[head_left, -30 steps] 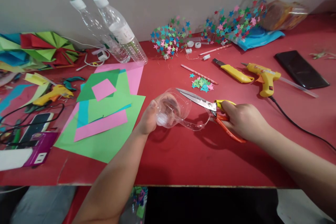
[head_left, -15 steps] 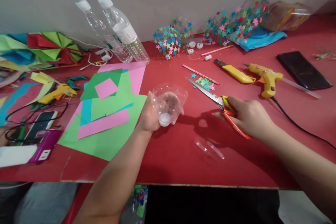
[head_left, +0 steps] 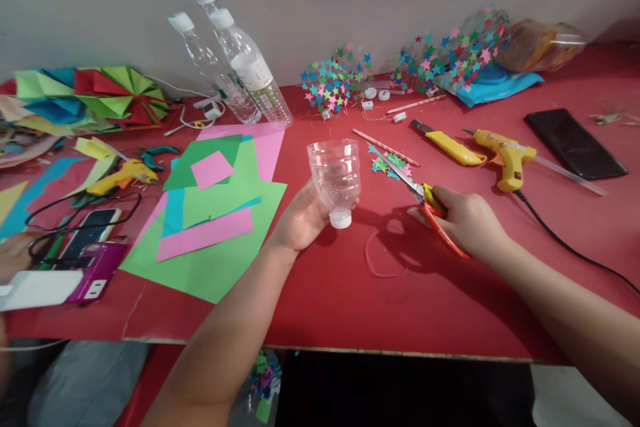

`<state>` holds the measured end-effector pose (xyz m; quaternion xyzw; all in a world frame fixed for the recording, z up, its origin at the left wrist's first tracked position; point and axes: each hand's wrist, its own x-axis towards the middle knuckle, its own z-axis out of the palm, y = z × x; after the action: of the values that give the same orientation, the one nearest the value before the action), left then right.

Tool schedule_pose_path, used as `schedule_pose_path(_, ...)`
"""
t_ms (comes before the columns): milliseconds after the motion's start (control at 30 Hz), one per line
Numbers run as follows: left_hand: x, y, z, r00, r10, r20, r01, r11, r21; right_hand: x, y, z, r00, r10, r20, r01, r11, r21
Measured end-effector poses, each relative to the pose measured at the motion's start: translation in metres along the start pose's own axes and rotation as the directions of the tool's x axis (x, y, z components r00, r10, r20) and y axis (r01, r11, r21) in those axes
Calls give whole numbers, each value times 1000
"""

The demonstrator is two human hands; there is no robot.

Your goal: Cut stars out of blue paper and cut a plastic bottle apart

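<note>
Head view: at mid-frame, the left hand (head_left: pixel 303 219) is grasping one cut clear bottle (head_left: pixel 336 170) in its fingers, one white cap (head_left: pixel 341 219) facing downward. Right of centre, the right hand's (head_left: pixel 467 217) fingers are gripping one pair of scissors (head_left: pixel 423 193). Two glue guns (head_left: pixel 511 157) are lying on the desk (head_left: pixel 320 307), one frame left, one right.

- Counter (head_left: pixel 450 307): plain red.
- Cut bottle (head_left: pixel 336 170): clear, with a white cap (head_left: pixel 341 218).
- Scissors (head_left: pixel 418 191): silver blades, one yellow handle, one orange-red.
- Paper sheets (head_left: pixel 200 280): bright green, dark green, pink, blue.
- Loose stars (head_left: pixel 394 165): green, blue, pink.
- Right-hand glue gun (head_left: pixel 511 161): yellow, orange trigger.
- Right-hand phone (head_left: pixel 575 143): black.
</note>
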<state>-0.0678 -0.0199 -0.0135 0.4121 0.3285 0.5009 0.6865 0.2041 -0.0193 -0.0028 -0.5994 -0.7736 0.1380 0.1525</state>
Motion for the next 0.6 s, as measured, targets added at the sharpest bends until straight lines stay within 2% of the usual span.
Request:
schedule_pose_path(200,2,-1,3,990,140,8,-140,986,94,0,-2,2,1000,13,26,-13,1000,18)
schedule_pose_path(400,3,-4,5,972,224,-65,-214,967,135,1,-3,2,997,45,62,-49,997,61)
schedule_pose_path(600,5,-11,-3,883,423,-203,-292,833,470,2,-3,3,998,48,35,-51,995,83)
